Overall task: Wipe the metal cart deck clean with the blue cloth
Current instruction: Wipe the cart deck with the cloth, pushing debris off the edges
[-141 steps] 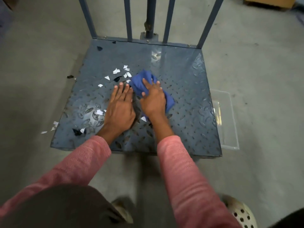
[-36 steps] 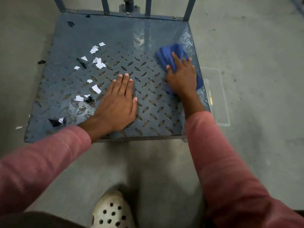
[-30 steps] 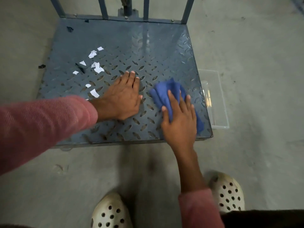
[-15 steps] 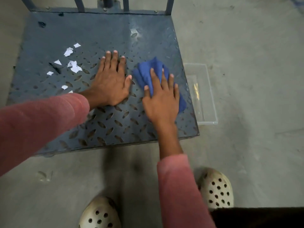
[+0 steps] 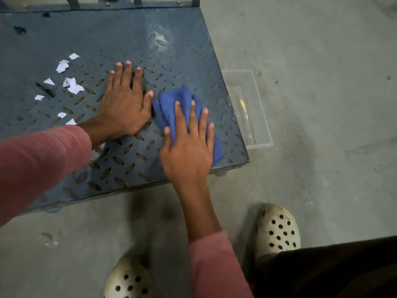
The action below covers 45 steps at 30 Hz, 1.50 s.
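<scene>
Head view: right hand [image 5: 189,151] has dragged blue cloth [image 5: 169,106] nearer the deck [image 5: 120,35] edge.

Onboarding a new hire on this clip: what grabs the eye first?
The right hand presses the cloth flat on the deck, near its right edge. The left hand lies flat beside it. White scraps litter the left side; a clear bin sits on the floor to the right.

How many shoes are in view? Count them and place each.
2. One white perforated shoe stands on the concrete floor right of the right forearm; the other shoe is at the bottom edge, left of that forearm, partly cut off.
</scene>
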### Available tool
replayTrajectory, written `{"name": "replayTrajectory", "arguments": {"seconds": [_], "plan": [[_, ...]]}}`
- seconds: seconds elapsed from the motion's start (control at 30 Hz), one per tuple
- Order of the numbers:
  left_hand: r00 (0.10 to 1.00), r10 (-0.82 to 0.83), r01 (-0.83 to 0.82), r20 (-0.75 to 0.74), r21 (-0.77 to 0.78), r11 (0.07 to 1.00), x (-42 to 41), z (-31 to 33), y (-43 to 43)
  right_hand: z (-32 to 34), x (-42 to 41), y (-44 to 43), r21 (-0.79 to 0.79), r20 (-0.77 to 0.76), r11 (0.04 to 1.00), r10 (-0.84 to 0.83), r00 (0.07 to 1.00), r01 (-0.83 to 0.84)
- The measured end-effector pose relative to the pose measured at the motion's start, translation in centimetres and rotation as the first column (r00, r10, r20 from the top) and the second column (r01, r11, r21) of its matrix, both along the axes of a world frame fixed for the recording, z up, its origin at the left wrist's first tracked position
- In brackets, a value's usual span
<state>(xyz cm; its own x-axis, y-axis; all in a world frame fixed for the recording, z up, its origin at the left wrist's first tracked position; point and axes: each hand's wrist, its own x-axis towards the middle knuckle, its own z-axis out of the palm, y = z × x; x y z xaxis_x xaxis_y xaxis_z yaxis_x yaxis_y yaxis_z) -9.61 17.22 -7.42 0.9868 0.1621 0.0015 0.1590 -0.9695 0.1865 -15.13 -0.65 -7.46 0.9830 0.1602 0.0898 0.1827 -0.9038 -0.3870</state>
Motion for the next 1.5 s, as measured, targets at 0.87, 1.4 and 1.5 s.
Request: {"name": "replayTrajectory", "arguments": {"seconds": [0.87,1.4,1.5], "plan": [[0.998,0.023,-0.021,0.056,-0.035,0.999,-0.7,0.6,-0.5,0.2,2.0,1.9,0.012,0.006,0.997,0.081,0.997,-0.081],[0.992,0.124,-0.124,0.003,0.003,0.992,0.3,1.1,-1.6,0.0,1.8,-1.4,0.009,0.009,0.99,0.144,0.99,-0.144],[0.993,0.12,-0.12,0.014,-0.003,0.993,0.9,0.9,-1.6,0.0,7.8,-1.2,-0.025,-0.036,0.999,0.02,0.999,-0.021]]}}
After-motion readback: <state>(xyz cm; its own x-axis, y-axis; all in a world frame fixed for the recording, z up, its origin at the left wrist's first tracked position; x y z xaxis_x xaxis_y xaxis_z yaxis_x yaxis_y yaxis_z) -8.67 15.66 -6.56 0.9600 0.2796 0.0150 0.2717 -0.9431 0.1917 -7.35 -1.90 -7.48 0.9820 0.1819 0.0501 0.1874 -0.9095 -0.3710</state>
